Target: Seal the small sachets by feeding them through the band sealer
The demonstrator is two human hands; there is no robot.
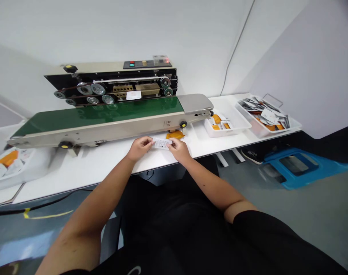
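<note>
A: What is being held, and where?

B: A small printed packet (161, 143) is held over the front edge of the table (85, 168), in front of the machine (128, 129). Its printed face is turned upward.

A: Is it gripped by both hands?

B: Yes. Its left end is pinched between the thumb and fingers of the left hand (140, 147), and its right end is pinched likewise by the right hand (178, 148). Whether the table is touched by the packet cannot be told.

A: What is seen close by?

B: An orange packet (175, 135) is seen on the table just behind the right hand, near the right end of the machine. Whether it is touched by the fingers cannot be made out.

A: And on the machine?

B: A white packet (133, 95) is seen near the rollers, at the back edge of the green belt (76, 119).

A: How are the trays placed?

B: To the right of the machine, a smaller tray (240, 121) is set, with orange and white packets in it. Just beside it, a larger tray (256, 128) is piled with grey, white and orange packets. At the far left, another tray (41, 158) is partly covered by the end of the machine; orange and white packets are held in it.

A: And on the floor?

B: A blue plastic object (329, 165) is seen at the right, beside a dark shoe (250, 156).
</note>
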